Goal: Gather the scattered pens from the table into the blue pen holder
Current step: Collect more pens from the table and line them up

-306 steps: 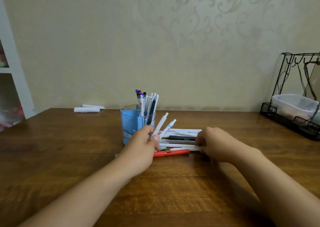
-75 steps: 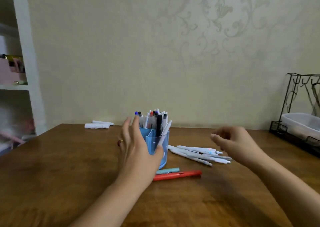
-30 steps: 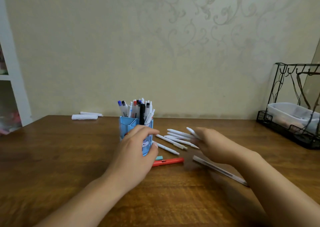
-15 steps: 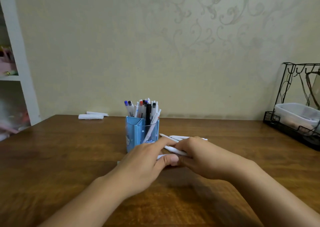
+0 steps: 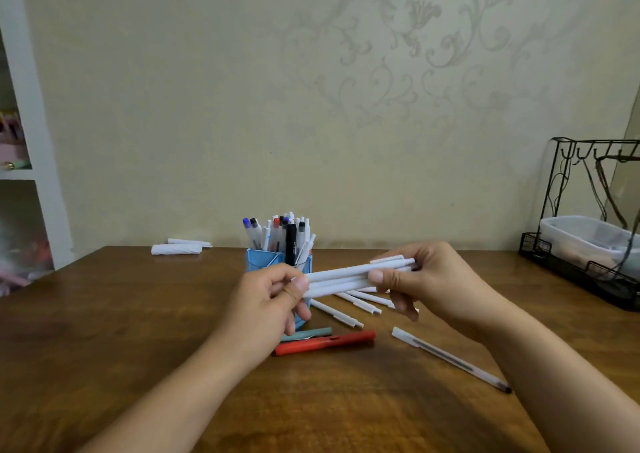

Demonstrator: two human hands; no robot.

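Together, both hands grip perhaps three slim white pens [image 5: 341,277].

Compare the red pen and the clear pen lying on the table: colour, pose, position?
The red pen is opaque red; the clear pen is see-through with a dark core and dark tip. The red pen lies nearly level, in front of the blue pen holder; the clear pen runs diagonally, off to the right under the right arm. Both lie flat on the table, outside either hand's grip.
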